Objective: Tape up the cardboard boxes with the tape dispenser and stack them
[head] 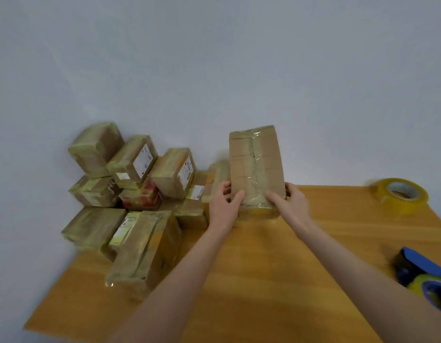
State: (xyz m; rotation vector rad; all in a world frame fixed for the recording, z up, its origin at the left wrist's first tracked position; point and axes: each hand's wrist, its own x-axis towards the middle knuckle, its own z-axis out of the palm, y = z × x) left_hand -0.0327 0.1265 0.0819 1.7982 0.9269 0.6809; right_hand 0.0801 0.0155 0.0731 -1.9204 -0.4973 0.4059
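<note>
Beside stack (130, 194), hands (223, 206) (292, 204) grip box (255, 164).

The pile of taped boxes (130, 194) blocks the far left of the surface (239, 280). Just right of the pile stands an upright box (255, 164). Farther right, bare wood runs to a tape roll (400, 194) and the tape dispenser (422, 276). In front of the pile, wood lies open.

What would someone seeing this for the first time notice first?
A tall taped brown cardboard box is held upright at the middle of the wooden table, the left hand and right hand gripping its lower sides. Left of it sits a jumbled pile of taped cardboard boxes; a yellowish roll of packing tape and a blue tape dispenser lie at the table's right edge.
</note>
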